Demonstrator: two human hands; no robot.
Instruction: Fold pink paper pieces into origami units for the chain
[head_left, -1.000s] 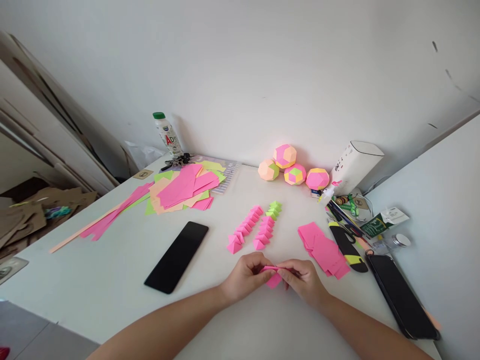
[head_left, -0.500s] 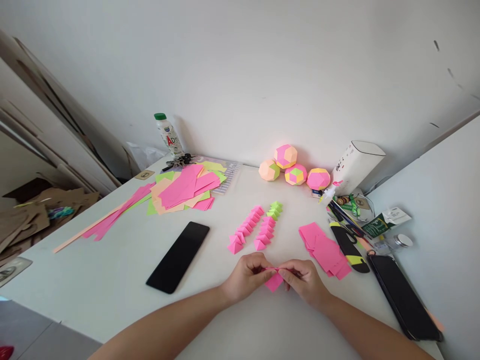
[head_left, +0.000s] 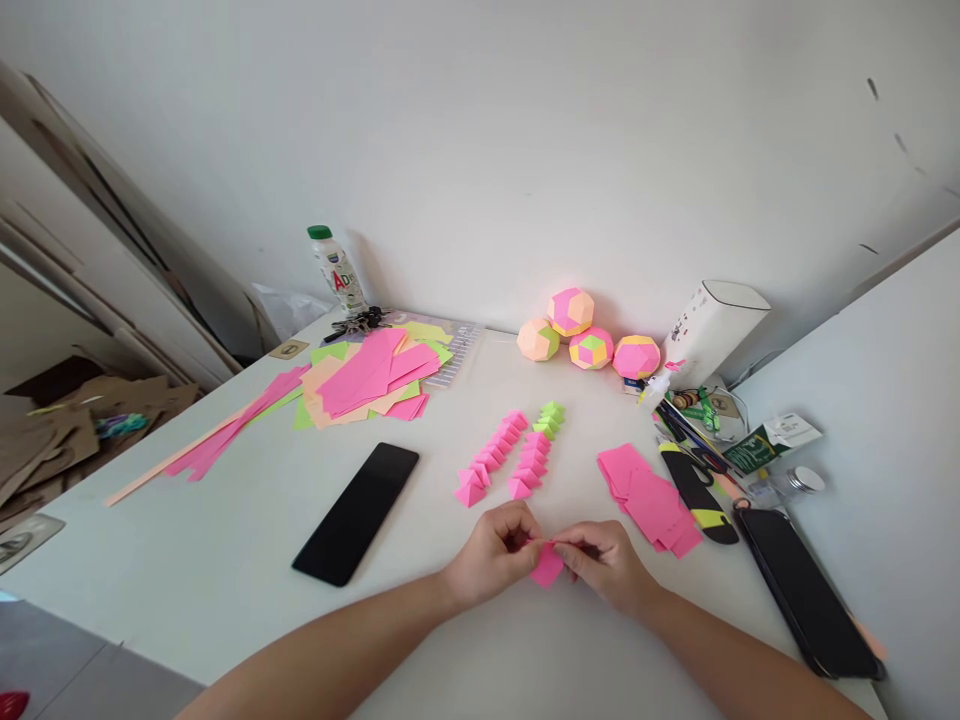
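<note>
Between my two hands is a small folded piece of pink paper (head_left: 547, 568), its point hanging downward. My left hand (head_left: 499, 550) pinches its upper left edge, thumb in front. From the other side my right hand (head_left: 606, 562) pinches the upper right edge; fingertips hide the top fold. Just beyond the hands lie two rows of folded paper units: a pink row (head_left: 491, 458) on the left, and a row on the right that is pink in front (head_left: 529, 466) and green behind. To the right rests a loose stack of pink paper slips (head_left: 649, 500).
A black phone (head_left: 356, 515) lies at left, another dark phone (head_left: 806, 590) at right beside a black-and-yellow utility knife (head_left: 697, 495). Coloured paper sheets (head_left: 367, 375), a bottle (head_left: 337, 270), several paper balls (head_left: 591, 348) and a white box (head_left: 716, 330) stand farther back.
The pink paper has shifted very slightly between my fingertips, and its lower point looks a little blunter. Both hands keep nearly the same place; the rows and other things are unmoved.
</note>
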